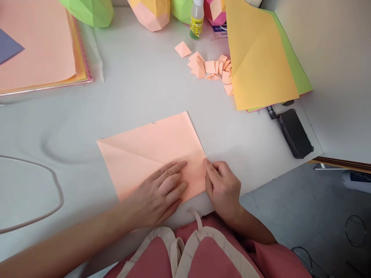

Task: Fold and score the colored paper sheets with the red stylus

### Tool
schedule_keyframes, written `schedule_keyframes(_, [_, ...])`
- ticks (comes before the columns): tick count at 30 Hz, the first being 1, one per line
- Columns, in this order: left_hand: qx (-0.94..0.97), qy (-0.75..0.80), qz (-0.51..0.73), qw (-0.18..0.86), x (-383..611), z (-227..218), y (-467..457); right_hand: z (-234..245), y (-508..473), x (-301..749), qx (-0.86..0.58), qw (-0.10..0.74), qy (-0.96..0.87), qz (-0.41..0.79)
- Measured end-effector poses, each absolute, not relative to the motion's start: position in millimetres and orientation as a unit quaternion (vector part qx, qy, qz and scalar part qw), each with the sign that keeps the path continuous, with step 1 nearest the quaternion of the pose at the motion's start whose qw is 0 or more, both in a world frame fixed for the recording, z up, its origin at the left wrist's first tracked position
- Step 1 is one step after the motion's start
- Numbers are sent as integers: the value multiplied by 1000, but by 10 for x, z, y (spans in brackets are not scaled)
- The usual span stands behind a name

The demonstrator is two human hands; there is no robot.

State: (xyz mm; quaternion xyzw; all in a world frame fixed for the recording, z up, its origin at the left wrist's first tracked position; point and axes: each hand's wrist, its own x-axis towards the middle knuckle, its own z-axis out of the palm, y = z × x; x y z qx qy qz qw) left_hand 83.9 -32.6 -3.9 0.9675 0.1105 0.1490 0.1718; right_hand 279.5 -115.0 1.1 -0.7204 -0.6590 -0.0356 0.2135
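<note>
A peach sheet of paper (150,143) lies on the white table near its front edge, with a faint diagonal crease running across it. My left hand (165,191) rests flat on the lower part of the sheet, fingers stretched toward the right. At the sheet's right edge, my right hand (222,183) is closed, thumb and forefinger pinching the paper. My left palm and fingers hide part of the sheet's lower edge.
Small folded peach paper pieces (213,67) lie beyond the sheet. Behind them stand a glue bottle (197,23) and faceted paper shapes (152,13). Yellow paper (257,58) and a black phone (295,133) are at right, stacked coloured paper (37,46) at left, a cable (56,185) nearer.
</note>
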Motion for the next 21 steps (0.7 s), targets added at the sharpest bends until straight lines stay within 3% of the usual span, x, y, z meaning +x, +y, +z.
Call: schedule_keyframes(21, [977,114,80,159,872,-49,-279,16,-1421,2787,-777,248,-577,-34])
